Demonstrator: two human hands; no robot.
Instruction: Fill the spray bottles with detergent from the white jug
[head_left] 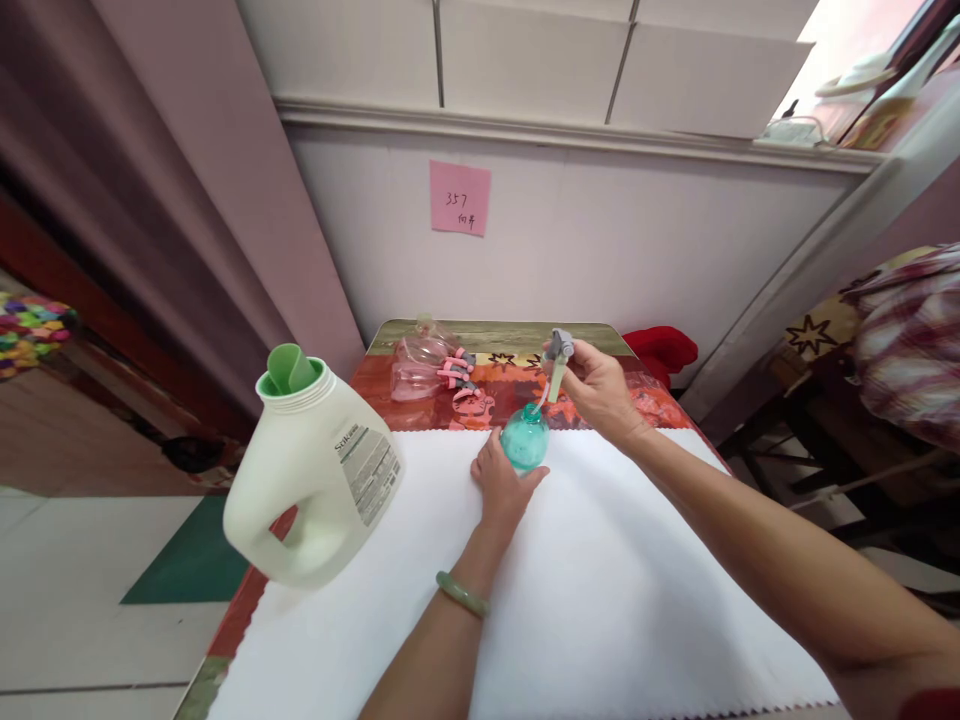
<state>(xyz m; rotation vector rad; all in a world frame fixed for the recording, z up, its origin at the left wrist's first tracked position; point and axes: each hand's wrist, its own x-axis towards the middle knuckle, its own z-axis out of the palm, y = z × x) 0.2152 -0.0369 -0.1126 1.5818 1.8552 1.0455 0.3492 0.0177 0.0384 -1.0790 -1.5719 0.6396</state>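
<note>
A small round teal bottle [525, 440] stands on the white cloth, its neck uncapped. My left hand [504, 480] is wrapped round its lower left side. Above and to the right, my right hand [598, 385] grips a grey and pale green spray head [559, 358]. From the spray head a thin dip tube [541, 398] slants down, its lower end at or in the bottle's mouth. To the left stands a large cream detergent jug [311, 480] with a handle and a printed label. A green spout [291, 370] shows in the jug's open top.
Clear pink-tinted bottles [421, 362] and several pink and grey spray heads [457, 372] lie at the table's back left. The white cloth [600, 600] covers the front of the table. A pink note [460, 198] is stuck to the wall behind. Something red [664, 350] sits past the back right corner.
</note>
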